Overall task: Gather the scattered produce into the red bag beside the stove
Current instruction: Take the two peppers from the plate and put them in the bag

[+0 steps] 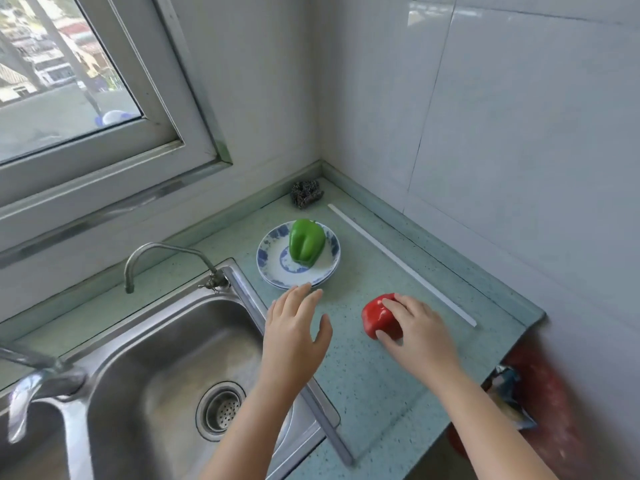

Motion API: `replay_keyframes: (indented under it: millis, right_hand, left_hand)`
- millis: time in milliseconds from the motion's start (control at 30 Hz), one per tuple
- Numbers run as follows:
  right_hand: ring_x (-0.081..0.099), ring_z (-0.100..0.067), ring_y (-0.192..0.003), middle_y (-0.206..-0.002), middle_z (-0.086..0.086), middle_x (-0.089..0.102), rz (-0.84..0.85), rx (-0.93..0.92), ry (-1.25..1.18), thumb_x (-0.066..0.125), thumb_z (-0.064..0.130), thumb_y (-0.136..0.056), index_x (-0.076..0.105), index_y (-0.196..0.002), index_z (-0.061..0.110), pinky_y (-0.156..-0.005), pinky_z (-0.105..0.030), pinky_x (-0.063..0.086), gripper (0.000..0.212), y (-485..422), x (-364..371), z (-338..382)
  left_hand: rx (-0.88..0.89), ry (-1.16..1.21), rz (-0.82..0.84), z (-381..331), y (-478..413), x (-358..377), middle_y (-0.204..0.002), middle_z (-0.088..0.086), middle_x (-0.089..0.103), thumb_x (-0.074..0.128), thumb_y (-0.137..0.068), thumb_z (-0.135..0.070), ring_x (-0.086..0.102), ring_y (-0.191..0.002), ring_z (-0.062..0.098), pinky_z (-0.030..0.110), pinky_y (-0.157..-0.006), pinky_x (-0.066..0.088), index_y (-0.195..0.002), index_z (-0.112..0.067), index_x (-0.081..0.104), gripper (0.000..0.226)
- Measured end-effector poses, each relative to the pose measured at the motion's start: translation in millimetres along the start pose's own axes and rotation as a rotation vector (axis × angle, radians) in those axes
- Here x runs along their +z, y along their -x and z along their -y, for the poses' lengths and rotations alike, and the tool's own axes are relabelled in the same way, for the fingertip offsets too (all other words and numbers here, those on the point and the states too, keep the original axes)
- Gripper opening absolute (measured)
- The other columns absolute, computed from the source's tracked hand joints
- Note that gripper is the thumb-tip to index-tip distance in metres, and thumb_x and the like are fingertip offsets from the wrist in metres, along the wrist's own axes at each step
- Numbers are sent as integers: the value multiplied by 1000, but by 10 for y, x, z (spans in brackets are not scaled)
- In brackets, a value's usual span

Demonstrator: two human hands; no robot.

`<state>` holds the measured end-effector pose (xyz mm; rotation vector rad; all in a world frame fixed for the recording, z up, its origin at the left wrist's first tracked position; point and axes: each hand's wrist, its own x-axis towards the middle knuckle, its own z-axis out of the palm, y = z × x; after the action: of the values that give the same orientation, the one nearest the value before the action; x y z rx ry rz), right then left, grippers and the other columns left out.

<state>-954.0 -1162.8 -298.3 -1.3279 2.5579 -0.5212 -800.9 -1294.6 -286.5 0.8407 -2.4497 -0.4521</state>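
We grip the glossy red bell pepper [379, 315] with our right hand [420, 329]; left hand [294, 332] spread, empty. Judged light, firm, slick: hold around the body.

I have one view only, from the head camera, looking forward and steeply down into the corner of the surface [363, 382]. It sits close, with the sink [166, 344] at left and the window [69, 81] upper left.
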Motion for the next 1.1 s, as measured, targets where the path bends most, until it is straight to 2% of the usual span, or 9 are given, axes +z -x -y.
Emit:
replay_keyframes:
  millis: [167, 333, 433, 567, 700, 800, 900, 1033, 1100]
  right_hand:
    - [29, -24, -129, -147, -3, 27, 9, 30, -59, 61, 39, -83, 32, -138, 24, -99, -36, 37, 64, -188, 108, -3]
    - [25, -29, -131, -149, -9, 15, 54, 88, -156, 65, 39, -80, 28, -139, 29, -99, -37, 39, 70, -378, 265, 23]
    - [29, -30, -130, -146, -12, 21, 29, 116, -238, 67, 40, -77, 33, -137, 29, -99, -38, 39, 70, -497, 348, 54]
    - [38, -29, -121, -137, -11, 30, -26, 137, -312, 72, 35, -73, 42, -131, 28, -96, -36, 41, 66, -704, 398, 91]
    - [42, -22, -111, -122, -3, 35, -47, 135, -333, 75, 34, -70, 44, -129, 28, -90, -25, 37, 67, -911, 402, 72]
    - [43, -19, -109, -120, -1, 36, -67, 152, -336, 76, 35, -68, 45, -127, 30, -89, -25, 39, 68, -1054, 378, 42]
    - [43, -16, -108, -117, 3, 33, -76, 177, -357, 77, 36, -68, 44, -126, 31, -86, -27, 43, 67, -1155, 348, 29]
    - [42, -14, -103, -115, 8, 30, -93, 180, -351, 77, 35, -68, 44, -127, 30, -82, -24, 40, 69, -1241, 332, 14]
    - [43, -13, -102, -113, 8, 30, -100, 185, -356, 77, 35, -68, 44, -127, 30, -82, -23, 39, 69, -1277, 335, 15]
  left_hand:
    - [-19, 15, 27, 115, -233, 183, -115, 12, 61, 43, -82, -30, 55, -106, 33, 40, -92, 42, -111, -7, 62, 42]
    - [-18, 36, 67, 238, -496, 387, -114, 14, 62, 44, -81, -29, 57, -104, 34, 39, -89, 42, -109, -7, 62, 40]
    - [-6, 46, 80, 347, -661, 483, -116, 14, 61, 46, -81, -29, 57, -105, 35, 43, -88, 45, -108, -6, 63, 39]
    - [-3, 64, 44, 488, -895, 589, -116, 16, 61, 59, -76, -19, 55, -107, 37, 48, -86, 49, -110, -4, 63, 37]
    - [-10, 76, -5, 566, -1106, 663, -119, 18, 59, 62, -75, -14, 54, -108, 40, 47, -91, 42, -110, -2, 63, 38]
    - [-22, 63, -22, 625, -1232, 732, -123, 22, 55, 72, -72, -7, 50, -113, 42, 44, -96, 34, -110, -1, 62, 40]
    - [-25, 43, -28, 691, -1330, 797, -125, 25, 52, 74, -70, -9, 49, -114, 44, 43, -96, 30, -111, -1, 62, 44]
    - [-92, 63, -27, 761, -1421, 894, -129, 27, 47, 77, -69, -9, 48, -114, 44, 49, -92, 41, -116, -3, 59, 51]
    - [-118, 88, -19, 785, -1453, 946, -133, 27, 43, 77, -70, -12, 46, -117, 43, 46, -89, 43, -120, -6, 57, 55]
